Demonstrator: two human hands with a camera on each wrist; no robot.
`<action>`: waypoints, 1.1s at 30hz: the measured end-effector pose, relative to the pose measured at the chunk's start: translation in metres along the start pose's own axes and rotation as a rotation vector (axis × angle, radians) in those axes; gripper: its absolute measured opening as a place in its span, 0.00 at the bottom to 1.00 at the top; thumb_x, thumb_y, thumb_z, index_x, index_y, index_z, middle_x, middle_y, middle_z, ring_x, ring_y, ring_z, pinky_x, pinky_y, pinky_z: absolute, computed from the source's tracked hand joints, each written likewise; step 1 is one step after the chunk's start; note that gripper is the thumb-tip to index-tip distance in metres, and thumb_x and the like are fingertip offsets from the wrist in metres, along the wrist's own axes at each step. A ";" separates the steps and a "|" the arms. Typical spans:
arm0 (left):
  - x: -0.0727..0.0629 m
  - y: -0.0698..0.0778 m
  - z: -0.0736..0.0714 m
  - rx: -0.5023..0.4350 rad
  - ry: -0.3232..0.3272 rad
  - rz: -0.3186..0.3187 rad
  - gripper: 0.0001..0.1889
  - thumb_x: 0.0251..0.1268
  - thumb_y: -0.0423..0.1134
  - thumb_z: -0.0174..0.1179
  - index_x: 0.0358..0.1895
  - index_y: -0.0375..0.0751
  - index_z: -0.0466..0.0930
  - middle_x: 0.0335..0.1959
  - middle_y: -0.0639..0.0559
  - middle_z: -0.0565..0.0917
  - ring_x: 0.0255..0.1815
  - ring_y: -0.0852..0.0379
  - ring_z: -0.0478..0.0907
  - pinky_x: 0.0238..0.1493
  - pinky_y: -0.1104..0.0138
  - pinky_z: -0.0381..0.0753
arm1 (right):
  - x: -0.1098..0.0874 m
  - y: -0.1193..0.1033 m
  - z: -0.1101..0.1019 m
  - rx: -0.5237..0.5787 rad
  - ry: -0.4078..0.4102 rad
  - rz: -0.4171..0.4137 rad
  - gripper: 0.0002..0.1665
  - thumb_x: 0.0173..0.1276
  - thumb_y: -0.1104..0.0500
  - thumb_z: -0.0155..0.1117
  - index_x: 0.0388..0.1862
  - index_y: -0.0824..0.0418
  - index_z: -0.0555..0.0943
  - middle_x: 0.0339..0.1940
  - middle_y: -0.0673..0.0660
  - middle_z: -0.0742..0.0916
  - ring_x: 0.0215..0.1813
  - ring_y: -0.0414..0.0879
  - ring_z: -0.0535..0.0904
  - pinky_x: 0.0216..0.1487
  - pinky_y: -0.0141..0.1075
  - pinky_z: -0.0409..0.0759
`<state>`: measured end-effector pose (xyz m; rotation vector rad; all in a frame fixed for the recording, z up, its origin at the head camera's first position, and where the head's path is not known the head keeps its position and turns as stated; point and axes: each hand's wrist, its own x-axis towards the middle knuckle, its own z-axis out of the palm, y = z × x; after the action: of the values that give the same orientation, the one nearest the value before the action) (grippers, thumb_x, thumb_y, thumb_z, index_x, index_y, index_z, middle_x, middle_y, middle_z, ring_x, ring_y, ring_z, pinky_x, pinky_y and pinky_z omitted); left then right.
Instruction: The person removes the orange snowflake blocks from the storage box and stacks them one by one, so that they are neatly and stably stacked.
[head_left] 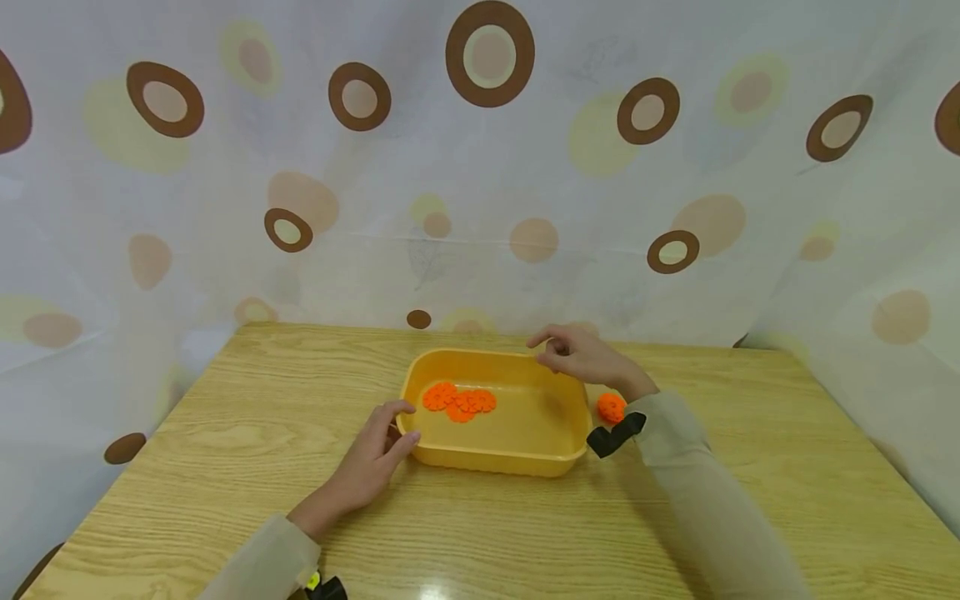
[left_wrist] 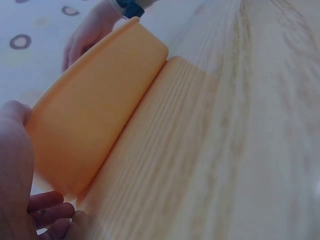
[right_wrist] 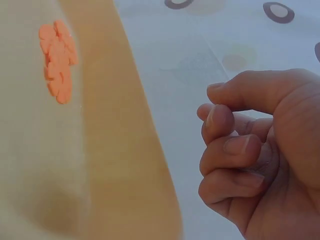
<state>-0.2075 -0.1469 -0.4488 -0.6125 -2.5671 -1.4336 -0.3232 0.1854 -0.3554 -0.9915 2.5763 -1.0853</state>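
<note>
A yellow plastic tray [head_left: 491,460] sits on the table. Several flat orange notched discs [head_left: 460,402] lie overlapping in its left half. My left hand [head_left: 369,457] grips the tray's left end. Its thumb reaches the rim in the left wrist view, with the other fingers low against the outer wall. Above the back right rim, my right hand [head_left: 581,354] has its fingers curled and nothing visible in them. The right wrist view shows this hand [right_wrist: 260,155] beside the tray's wall [right_wrist: 120,150], apart from the discs [right_wrist: 59,62].
Just right of the tray, more orange discs [head_left: 611,407] are bunched on the wooden table [head_left: 247,442], close to the right sleeve. A pale patterned cloth [head_left: 480,183] hangs behind the table and along both sides.
</note>
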 end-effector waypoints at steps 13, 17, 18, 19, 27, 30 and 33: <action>0.001 0.002 -0.006 0.000 0.008 -0.016 0.17 0.74 0.40 0.51 0.60 0.37 0.66 0.43 0.46 0.71 0.35 0.58 0.69 0.37 0.70 0.73 | 0.031 -0.029 0.006 -0.008 -0.129 -0.063 0.17 0.73 0.64 0.55 0.56 0.71 0.74 0.24 0.67 0.78 0.23 0.42 0.66 0.35 0.36 0.70; 0.000 0.005 -0.005 -0.025 -0.005 -0.026 0.16 0.73 0.39 0.52 0.59 0.39 0.67 0.44 0.46 0.70 0.36 0.58 0.69 0.37 0.70 0.73 | 0.035 -0.029 0.015 -0.046 -0.183 -0.045 0.18 0.72 0.63 0.57 0.57 0.71 0.74 0.24 0.61 0.78 0.24 0.42 0.67 0.37 0.36 0.72; 0.000 0.005 -0.005 -0.029 -0.007 -0.025 0.16 0.73 0.39 0.52 0.59 0.39 0.67 0.44 0.45 0.70 0.36 0.58 0.69 0.37 0.70 0.73 | 0.036 -0.028 0.018 -0.062 -0.198 -0.042 0.18 0.71 0.63 0.57 0.57 0.70 0.74 0.24 0.58 0.78 0.25 0.42 0.67 0.38 0.36 0.72; -0.001 0.005 -0.004 -0.025 -0.009 -0.022 0.16 0.73 0.39 0.52 0.59 0.39 0.67 0.43 0.45 0.70 0.35 0.58 0.68 0.37 0.70 0.72 | 0.037 -0.027 0.021 -0.082 -0.210 -0.041 0.18 0.71 0.63 0.58 0.57 0.70 0.74 0.23 0.56 0.78 0.25 0.41 0.67 0.38 0.36 0.72; -0.001 0.001 -0.003 0.013 -0.011 -0.027 0.16 0.74 0.41 0.52 0.59 0.39 0.67 0.42 0.48 0.70 0.34 0.60 0.68 0.36 0.70 0.72 | 0.045 -0.029 0.036 -0.127 -0.362 0.041 0.22 0.69 0.60 0.61 0.59 0.68 0.74 0.26 0.52 0.79 0.25 0.40 0.69 0.33 0.33 0.70; 0.000 0.001 -0.003 0.007 -0.008 -0.019 0.17 0.74 0.42 0.51 0.59 0.39 0.66 0.42 0.47 0.70 0.33 0.60 0.69 0.36 0.70 0.72 | 0.049 -0.026 0.040 -0.168 -0.402 0.039 0.24 0.68 0.60 0.63 0.60 0.67 0.73 0.27 0.54 0.80 0.26 0.40 0.71 0.32 0.32 0.71; 0.000 0.000 -0.002 0.002 -0.010 -0.020 0.16 0.74 0.41 0.51 0.60 0.39 0.66 0.43 0.46 0.70 0.33 0.60 0.68 0.36 0.70 0.72 | 0.053 -0.024 0.043 -0.232 -0.429 0.012 0.25 0.66 0.59 0.65 0.60 0.67 0.74 0.29 0.54 0.81 0.27 0.38 0.72 0.33 0.30 0.72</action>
<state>-0.2079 -0.1484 -0.4471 -0.5975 -2.5895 -1.4369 -0.3340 0.1142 -0.3651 -1.1139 2.3763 -0.5026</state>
